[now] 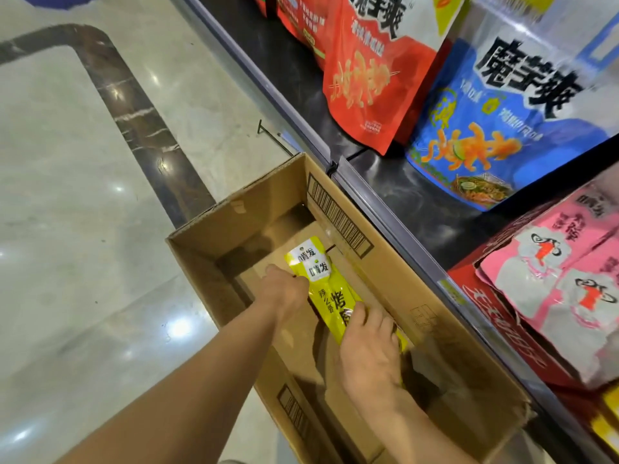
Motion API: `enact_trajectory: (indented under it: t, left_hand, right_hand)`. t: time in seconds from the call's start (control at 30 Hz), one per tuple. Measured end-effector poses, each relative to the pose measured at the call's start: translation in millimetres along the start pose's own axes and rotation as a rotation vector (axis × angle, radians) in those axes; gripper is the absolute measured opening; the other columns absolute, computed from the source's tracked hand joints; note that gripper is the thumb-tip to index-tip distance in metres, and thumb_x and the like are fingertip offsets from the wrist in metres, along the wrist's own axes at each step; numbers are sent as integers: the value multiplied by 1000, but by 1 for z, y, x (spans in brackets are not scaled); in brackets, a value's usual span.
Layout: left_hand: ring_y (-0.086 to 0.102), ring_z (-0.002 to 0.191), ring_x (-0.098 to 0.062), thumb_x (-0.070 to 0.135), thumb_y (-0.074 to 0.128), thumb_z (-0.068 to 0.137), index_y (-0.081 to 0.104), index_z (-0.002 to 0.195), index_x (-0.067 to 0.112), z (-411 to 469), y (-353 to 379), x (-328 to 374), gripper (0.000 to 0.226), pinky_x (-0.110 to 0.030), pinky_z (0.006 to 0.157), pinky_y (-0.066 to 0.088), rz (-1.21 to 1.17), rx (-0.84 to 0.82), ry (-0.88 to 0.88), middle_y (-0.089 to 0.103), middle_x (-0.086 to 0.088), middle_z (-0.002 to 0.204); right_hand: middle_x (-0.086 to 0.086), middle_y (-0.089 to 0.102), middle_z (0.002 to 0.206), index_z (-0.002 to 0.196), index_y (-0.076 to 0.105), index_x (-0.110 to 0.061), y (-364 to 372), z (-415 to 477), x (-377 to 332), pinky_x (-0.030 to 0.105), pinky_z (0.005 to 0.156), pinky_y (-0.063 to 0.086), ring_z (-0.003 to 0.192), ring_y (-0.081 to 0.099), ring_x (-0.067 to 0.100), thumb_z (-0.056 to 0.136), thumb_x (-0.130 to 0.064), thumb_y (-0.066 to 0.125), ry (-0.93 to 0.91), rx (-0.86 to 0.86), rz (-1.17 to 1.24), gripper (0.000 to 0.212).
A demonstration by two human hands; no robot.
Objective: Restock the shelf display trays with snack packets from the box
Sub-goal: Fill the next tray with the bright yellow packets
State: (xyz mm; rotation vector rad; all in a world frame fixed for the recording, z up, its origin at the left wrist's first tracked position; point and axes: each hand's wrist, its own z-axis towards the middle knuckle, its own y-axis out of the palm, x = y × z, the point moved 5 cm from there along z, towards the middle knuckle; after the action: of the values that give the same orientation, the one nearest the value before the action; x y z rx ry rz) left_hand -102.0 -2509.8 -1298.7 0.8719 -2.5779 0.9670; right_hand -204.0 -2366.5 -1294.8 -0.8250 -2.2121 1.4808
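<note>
Grips a small stack of yellow packets (330,296) with both hands, down inside the open cardboard box (385,262). Pinches the stack's left edge, just below the white label ends, with the left hand (284,293), fingers curled in against the wrapper. Covers the near end of the stack with the right hand (368,349), fingers bent over the top face and reaching towards its right edge; thumb hidden underneath. At least two packets in the stack, one slid a little farther than the other, white ends pointing far. Stack lengthwise in the box, closer to the right wall than the left, over bare cardboard; cannot tell whether resting on the bottom or lifted off it.

Box just beside the grey front rail of the shelf (385,209), flaps open, glossy pale floor (83,195) to its left. On the shelf to the right: a red bag (371,78) and a blue bag (485,128) standing at the far end, and nearer, a red tray (495,316) filled with pink packets (569,279).
</note>
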Motion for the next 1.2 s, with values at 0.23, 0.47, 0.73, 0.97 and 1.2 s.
enact_trajectory:
  t: [0.23,0.47,0.73,0.97,1.2]
  left_hand:
    - [54,117,-35,29,54,94,36,126,6,2,25,-8,43,-42,97,48,-112,98,-67,50,-18,133]
    - [57,106,-29,45,71,85,33,127,6,-7,49,-5,69,-32,66,49,-172,125,-106,50,-13,132]
    - [42,130,-32,35,78,80,34,136,11,-15,63,-4,75,-41,104,38,-46,225,-77,38,-11,139]
    - [38,132,-30,40,80,77,37,137,14,-17,67,-7,78,-40,104,36,-63,247,-33,40,-8,138]
    - [64,97,-31,17,78,80,37,107,17,-24,48,-16,49,-38,80,51,-282,218,-21,63,-9,105]
  right_hand:
    - [3,38,126,141,26,-16,-39,-32,16,31,96,44,116,49,22,82,-56,67,64,-97,238,83]
    - [-8,29,109,140,26,-29,-77,-47,40,32,96,40,104,49,16,77,-57,67,-4,-163,282,80]
    - [-9,28,119,136,25,-38,-87,-62,73,37,89,49,111,56,22,66,-43,73,50,-202,423,85]
    - [-11,28,117,136,26,-35,-89,-70,90,35,87,47,109,56,17,66,-39,77,59,-201,463,87]
    - [-14,36,131,134,30,-41,-107,-89,94,30,81,43,105,61,19,62,-35,76,68,-185,519,86]
